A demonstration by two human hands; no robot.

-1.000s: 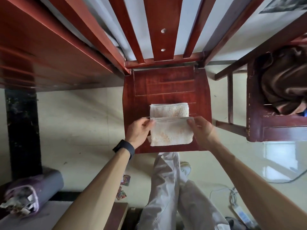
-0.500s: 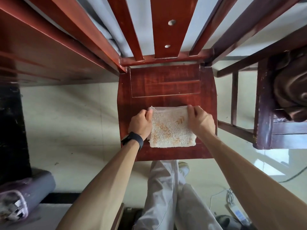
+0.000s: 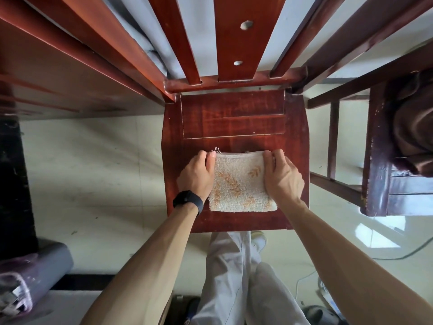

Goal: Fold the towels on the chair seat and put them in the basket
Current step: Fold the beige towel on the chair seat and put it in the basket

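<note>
A small cream towel [image 3: 239,184] with faint orange leaf marks lies folded on the dark red wooden chair seat [image 3: 234,118], near its front edge. My left hand [image 3: 195,175], with a black watch on the wrist, pinches the towel's far left corner. My right hand [image 3: 282,174] holds the far right corner, fingers curled over the edge. Both hands keep the folded edge down on the seat. No basket is in view.
The chair's slatted back [image 3: 230,38] rises behind the seat. A second wooden chair [image 3: 379,160] at the right carries a brown cloth [image 3: 414,127]. A dark table [image 3: 58,73] stands left, a grey-purple roll [image 3: 32,275] lies lower left, and cables cross the floor lower right.
Both hands carried the towel's near half up and over the far half, closing the fold. The towel now lies as one smaller rectangle with its edges lined up.
</note>
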